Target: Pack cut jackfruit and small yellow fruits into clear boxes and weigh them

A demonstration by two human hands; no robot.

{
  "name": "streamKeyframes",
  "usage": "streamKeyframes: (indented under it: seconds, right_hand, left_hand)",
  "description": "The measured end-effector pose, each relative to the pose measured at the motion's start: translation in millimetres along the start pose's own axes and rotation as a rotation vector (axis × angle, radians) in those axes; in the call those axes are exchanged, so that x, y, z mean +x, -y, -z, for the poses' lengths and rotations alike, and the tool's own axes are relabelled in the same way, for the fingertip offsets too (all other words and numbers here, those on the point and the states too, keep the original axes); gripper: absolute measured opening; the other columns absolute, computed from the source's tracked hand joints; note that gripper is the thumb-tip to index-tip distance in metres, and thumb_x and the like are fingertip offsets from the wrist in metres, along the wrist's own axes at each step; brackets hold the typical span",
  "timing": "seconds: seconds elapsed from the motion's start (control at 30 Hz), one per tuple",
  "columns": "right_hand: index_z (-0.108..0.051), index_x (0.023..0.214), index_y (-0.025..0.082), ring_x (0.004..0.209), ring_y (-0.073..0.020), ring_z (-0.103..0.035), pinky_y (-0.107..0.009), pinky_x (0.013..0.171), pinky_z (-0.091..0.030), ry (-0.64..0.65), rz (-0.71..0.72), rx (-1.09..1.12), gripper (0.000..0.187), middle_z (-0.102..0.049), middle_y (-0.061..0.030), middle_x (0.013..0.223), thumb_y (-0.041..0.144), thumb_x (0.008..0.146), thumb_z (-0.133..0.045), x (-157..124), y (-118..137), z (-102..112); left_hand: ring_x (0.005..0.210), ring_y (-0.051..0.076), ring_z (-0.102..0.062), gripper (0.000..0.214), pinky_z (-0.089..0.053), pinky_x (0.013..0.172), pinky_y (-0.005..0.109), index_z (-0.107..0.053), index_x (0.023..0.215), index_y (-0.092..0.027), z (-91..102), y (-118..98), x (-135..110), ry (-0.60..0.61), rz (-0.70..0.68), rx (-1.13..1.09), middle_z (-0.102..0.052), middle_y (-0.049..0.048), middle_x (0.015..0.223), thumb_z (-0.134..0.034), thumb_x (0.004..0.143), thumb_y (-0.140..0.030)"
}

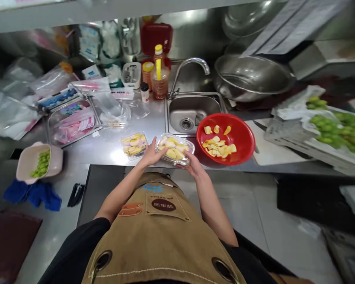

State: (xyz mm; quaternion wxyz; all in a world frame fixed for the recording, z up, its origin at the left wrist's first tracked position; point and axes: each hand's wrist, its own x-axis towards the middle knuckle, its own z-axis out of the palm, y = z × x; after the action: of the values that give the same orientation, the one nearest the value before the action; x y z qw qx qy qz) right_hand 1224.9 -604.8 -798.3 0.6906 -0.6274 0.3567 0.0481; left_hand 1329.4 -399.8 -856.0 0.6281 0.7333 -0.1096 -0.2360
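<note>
Between my two hands is a clear plastic container (175, 149) filled with yellow and pale fruit pieces, at the counter's front edge below the sink. My left hand (152, 154) holds its left side, thumb reaching over the near rim. At its right corner my right hand (194, 164) grips, with the fingers partly hidden under it. A second clear container (134, 145) of similar pieces lies on the counter just left of my left hand. To the right, a red bowl (242, 138) holds loose yellow fruit pieces.
Behind the container is a small sink (170, 114) with a curved faucet (192, 60). A white cutting board (266, 148) with a knife lies right of the bowl, near a crate of green fruit (343, 130). Bottles (160, 81) and plastic bags (114, 110) stand at the back left.
</note>
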Motion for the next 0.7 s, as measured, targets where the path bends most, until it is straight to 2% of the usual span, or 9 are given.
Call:
streamKeyframes:
  seconds: [0.1, 0.2, 0.33, 0.43, 0.5, 0.57, 0.63, 0.7]
  right_hand:
    - [-0.074, 0.118, 0.027, 0.102, -0.0352, -0.082, -0.047, 0.078, -0.068, 0.056, -0.018, 0.008, 0.063, -0.085, -0.0090, 0.109, 0.066, 0.069, -0.083, -3, 4, 17]
    - [-0.071, 0.126, 0.028, 0.110, -0.0380, -0.081, -0.049, 0.080, -0.070, 0.054, 0.014, -0.018, 0.067, -0.085, -0.0092, 0.118, 0.063, 0.071, -0.084, -7, 4, 26]
    - [-0.067, 0.136, 0.029, 0.127, -0.0372, -0.077, -0.053, 0.099, -0.069, 0.070, 0.149, -0.038, 0.074, -0.082, -0.0078, 0.133, 0.057, 0.071, -0.088, -18, 8, 38]
    - [-0.067, 0.137, 0.028, 0.137, -0.0365, -0.073, -0.054, 0.116, -0.062, 0.112, 0.185, -0.020, 0.073, -0.080, -0.0081, 0.140, 0.055, 0.073, -0.091, -21, 28, 35]
    - [-0.069, 0.133, 0.026, 0.140, -0.0370, -0.071, -0.053, 0.124, -0.057, 0.205, 0.166, -0.029, 0.070, -0.080, -0.0093, 0.141, 0.056, 0.075, -0.092, -15, 46, 14]
    - [-0.071, 0.131, 0.026, 0.142, -0.0371, -0.070, -0.052, 0.128, -0.054, 0.328, 0.141, -0.063, 0.068, -0.080, -0.0085, 0.140, 0.055, 0.073, -0.094, -2, 63, -23]
    - [-0.070, 0.133, 0.027, 0.142, -0.0362, -0.071, -0.052, 0.125, -0.056, 0.435, 0.117, -0.102, 0.071, -0.081, -0.0066, 0.139, 0.054, 0.072, -0.094, 18, 75, -67]
    - [-0.067, 0.138, 0.027, 0.136, -0.0352, -0.074, -0.051, 0.114, -0.063, 0.485, 0.062, -0.152, 0.075, -0.081, -0.0063, 0.138, 0.055, 0.074, -0.093, 38, 81, -105]
  left_hand:
    - [0.169, 0.047, -0.036, 0.101, -0.025, 0.140, 0.059, -0.050, 0.168, -0.013, -18.3, -3, -5, -0.034, -0.031, 0.005, -0.049, 0.0250, 0.175, -0.081, 0.087, -0.066]
    - [0.167, 0.044, -0.042, 0.094, -0.027, 0.141, 0.056, -0.054, 0.165, -0.014, -32.1, -3, -3, -0.067, -0.082, -0.081, -0.050, 0.0235, 0.175, -0.080, 0.088, -0.064]
    - [0.163, 0.043, -0.047, 0.090, -0.031, 0.139, 0.058, -0.055, 0.165, -0.016, -48.5, -7, -10, -0.108, -0.114, -0.183, -0.053, 0.0225, 0.173, -0.077, 0.091, -0.062]
    - [0.161, 0.043, -0.049, 0.085, -0.031, 0.139, 0.060, -0.054, 0.167, -0.018, -45.8, -18, -28, -0.243, -0.144, -0.173, -0.055, 0.0211, 0.171, -0.070, 0.097, -0.063]
    - [0.162, 0.040, -0.049, 0.078, -0.030, 0.139, 0.058, -0.054, 0.167, -0.019, -28.6, -24, -40, -0.379, -0.156, -0.168, -0.056, 0.0195, 0.170, -0.061, 0.103, -0.064]
    - [0.165, 0.037, -0.045, 0.072, -0.026, 0.141, 0.054, -0.053, 0.167, -0.020, -1.1, -27, -49, -0.522, -0.121, -0.172, -0.055, 0.0177, 0.172, -0.051, 0.109, -0.062]
    - [0.169, 0.034, -0.039, 0.069, -0.022, 0.142, 0.051, -0.050, 0.169, -0.020, 28.2, -26, -52, -0.633, -0.055, -0.183, -0.050, 0.0159, 0.176, -0.043, 0.112, -0.059]
    - [0.172, 0.031, -0.035, 0.067, -0.018, 0.143, 0.050, -0.045, 0.172, -0.022, 50.5, -21, -50, -0.684, 0.030, -0.196, -0.045, 0.0145, 0.180, -0.039, 0.114, -0.054]
